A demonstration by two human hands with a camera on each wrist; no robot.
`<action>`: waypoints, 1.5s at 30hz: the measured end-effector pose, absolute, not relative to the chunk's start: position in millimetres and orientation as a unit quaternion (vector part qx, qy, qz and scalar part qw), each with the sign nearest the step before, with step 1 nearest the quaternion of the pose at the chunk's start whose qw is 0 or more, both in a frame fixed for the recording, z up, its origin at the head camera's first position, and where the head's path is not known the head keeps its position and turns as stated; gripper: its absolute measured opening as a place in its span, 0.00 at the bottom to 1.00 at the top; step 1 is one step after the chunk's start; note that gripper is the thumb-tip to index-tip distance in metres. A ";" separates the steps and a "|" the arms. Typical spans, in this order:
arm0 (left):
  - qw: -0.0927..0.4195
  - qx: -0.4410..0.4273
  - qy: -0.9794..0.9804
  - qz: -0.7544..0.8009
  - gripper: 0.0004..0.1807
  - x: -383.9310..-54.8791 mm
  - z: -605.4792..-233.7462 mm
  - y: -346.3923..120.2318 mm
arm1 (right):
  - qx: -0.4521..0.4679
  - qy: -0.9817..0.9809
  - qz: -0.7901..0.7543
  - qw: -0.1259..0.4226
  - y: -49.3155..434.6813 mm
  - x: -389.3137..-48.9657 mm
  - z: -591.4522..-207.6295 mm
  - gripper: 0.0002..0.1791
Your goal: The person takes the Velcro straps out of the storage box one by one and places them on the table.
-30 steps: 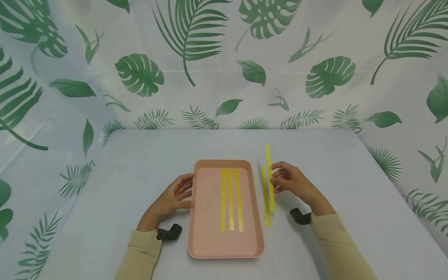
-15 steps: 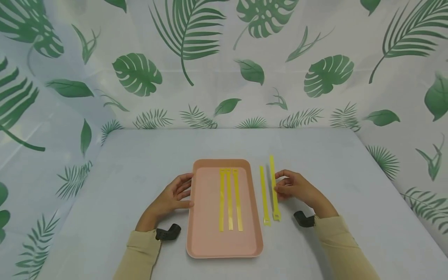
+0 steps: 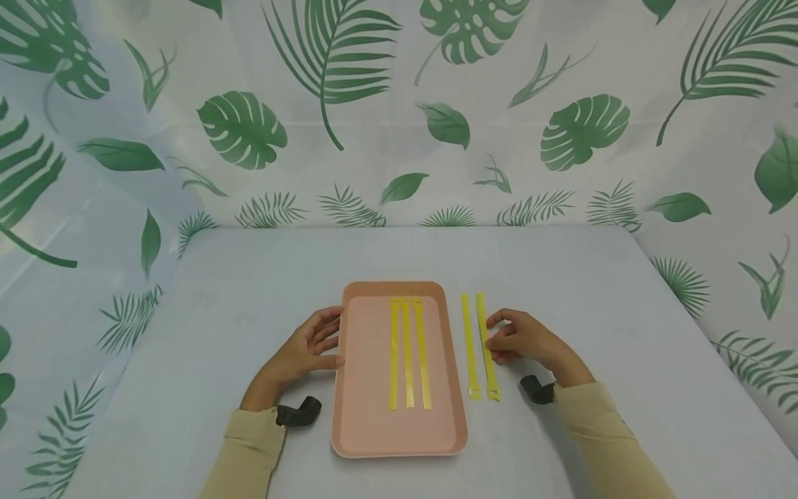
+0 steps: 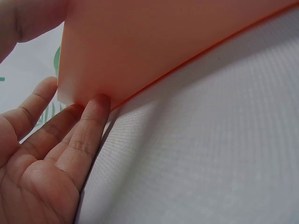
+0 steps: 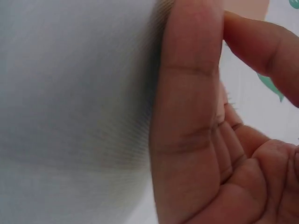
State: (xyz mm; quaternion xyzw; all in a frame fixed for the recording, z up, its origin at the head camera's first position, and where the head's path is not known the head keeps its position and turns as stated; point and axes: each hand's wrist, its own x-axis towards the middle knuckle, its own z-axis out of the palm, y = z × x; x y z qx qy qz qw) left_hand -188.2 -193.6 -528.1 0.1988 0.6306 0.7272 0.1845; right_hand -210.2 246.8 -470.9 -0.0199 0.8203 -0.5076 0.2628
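Observation:
A pink tray (image 3: 399,436) holds three yellow hook-and-loop cable ties (image 3: 409,360) lying side by side lengthwise. My left hand (image 3: 308,350) rests on the tray's left side; in the left wrist view its fingertips (image 4: 98,102) touch the outer wall (image 4: 131,51). Right of the tray, one yellow cable tie (image 3: 470,346) lies on the table. Beside it, my right hand (image 3: 526,341) pinches a second loose tie (image 3: 490,374) at mid-length, low over the table, slotted end toward me. In the right wrist view the fingers (image 5: 187,107) hide that tie.
The table (image 3: 280,267) has a pale cloth cover and meets a leaf-printed backdrop (image 3: 374,138) at the back and sides. A black curved piece sits at each cuff, left (image 3: 299,412) and right (image 3: 536,389).
My right hand has moved its tie away from the loose one, then lowered it to lie roughly parallel with it on the right. My left hand stays at the tray's side.

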 end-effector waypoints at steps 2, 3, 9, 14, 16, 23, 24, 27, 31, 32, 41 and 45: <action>0.182 0.201 0.630 0.727 0.53 -188.4 -528.3 -194.0 | -0.019 0.829 -0.495 0.258 246.1 -210.3 -469.8 0.19; 0.182 0.202 0.631 0.727 0.53 -188.6 -528.3 -194.2 | -0.018 0.835 -0.488 0.254 246.0 -210.4 -469.3 0.19; 0.184 0.202 0.629 0.728 0.54 -188.4 -528.3 -194.7 | -0.010 0.877 -0.424 0.224 245.4 -211.8 -457.7 0.17; 0.188 0.195 0.629 0.729 0.54 -188.0 -529.1 -194.4 | -0.024 0.890 -0.406 0.205 243.5 -213.8 -447.2 0.16; 0.190 0.192 0.629 0.729 0.54 -188.0 -529.1 -194.2 | -0.027 0.891 -0.407 0.200 242.3 -215.0 -444.9 0.16; 0.191 0.196 0.622 0.733 0.54 -187.6 -527.3 -193.9 | -0.041 0.889 -0.414 0.193 236.8 -218.8 -439.4 0.16; 0.190 0.198 0.622 0.734 0.54 -187.7 -527.5 -193.9 | -0.043 0.888 -0.415 0.192 235.9 -219.1 -438.6 0.16; 0.191 0.199 0.619 0.736 0.55 -187.7 -527.2 -194.2 | -0.049 0.888 -0.416 0.188 232.8 -220.3 -436.4 0.17; 0.191 0.196 0.618 0.737 0.55 -187.8 -527.0 -194.4 | -0.058 0.888 -0.417 0.184 228.1 -222.6 -435.0 0.18; 0.191 0.195 0.618 0.737 0.55 -188.0 -527.2 -194.3 | -0.061 0.888 -0.417 0.183 226.7 -223.2 -434.9 0.18; 0.191 0.195 0.618 0.737 0.54 -188.3 -528.3 -194.8 | -0.092 0.882 -0.425 0.180 214.4 -227.1 -430.8 0.17; 0.191 0.195 0.618 0.737 0.54 -188.1 -528.1 -194.7 | -0.109 0.878 -0.431 0.179 208.5 -228.5 -428.7 0.17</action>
